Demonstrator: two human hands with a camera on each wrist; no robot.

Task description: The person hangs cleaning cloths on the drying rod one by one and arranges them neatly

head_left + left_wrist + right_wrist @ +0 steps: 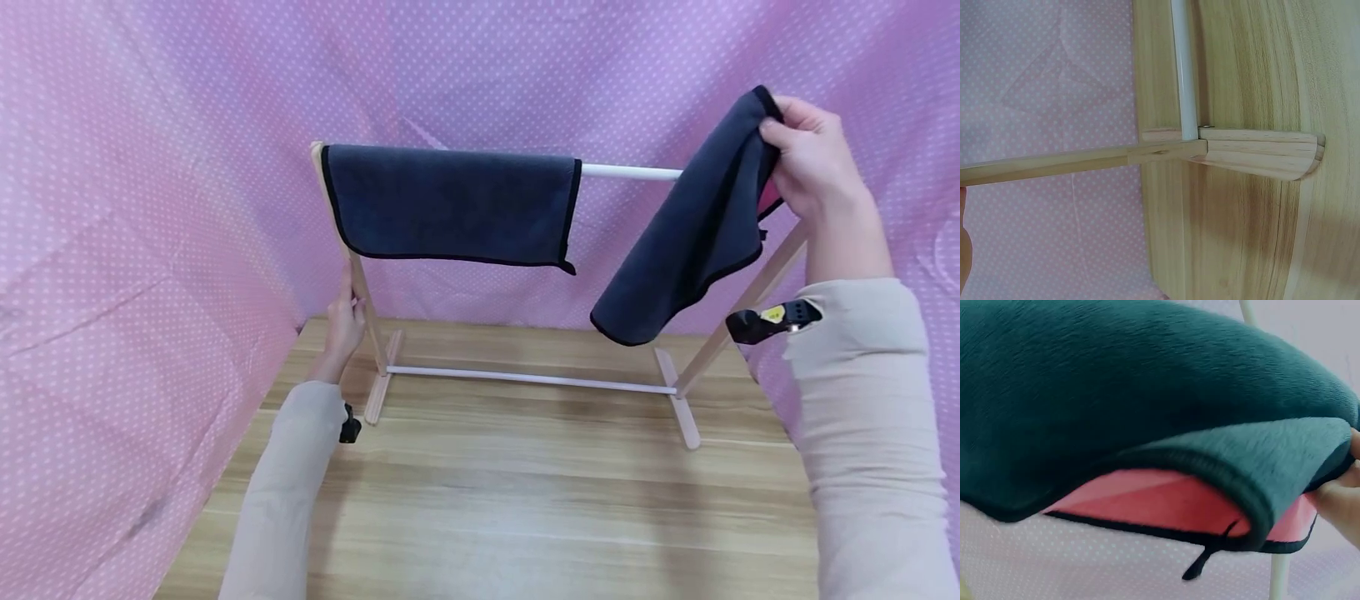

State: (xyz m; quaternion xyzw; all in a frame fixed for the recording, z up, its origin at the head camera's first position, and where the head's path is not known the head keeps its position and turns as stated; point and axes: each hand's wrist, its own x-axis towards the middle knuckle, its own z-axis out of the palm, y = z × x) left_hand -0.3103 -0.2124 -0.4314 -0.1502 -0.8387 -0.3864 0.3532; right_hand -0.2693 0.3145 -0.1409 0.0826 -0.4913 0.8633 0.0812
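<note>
A towel rack has wooden posts [772, 258] and a white top rod [630, 172]. One dark grey towel [450, 204] with black edging hangs folded over the rod's left part. My right hand [813, 158] pinches the upper corner of a second dark grey towel [675, 225] at the rack's right end. Its pink side [1147, 500] and a small black loop [1197, 565] show in the right wrist view. Whether this towel rests on the rod is hidden. My left hand [345, 321] holds the left post [1072, 164] low down, its grip partly hidden.
The rack's wooden feet [678, 408] stand on a wood-grain table [487, 500], joined by a lower white rod [525, 378]. Pink dotted cloth [150, 208] hangs behind and at both sides, close to the rack.
</note>
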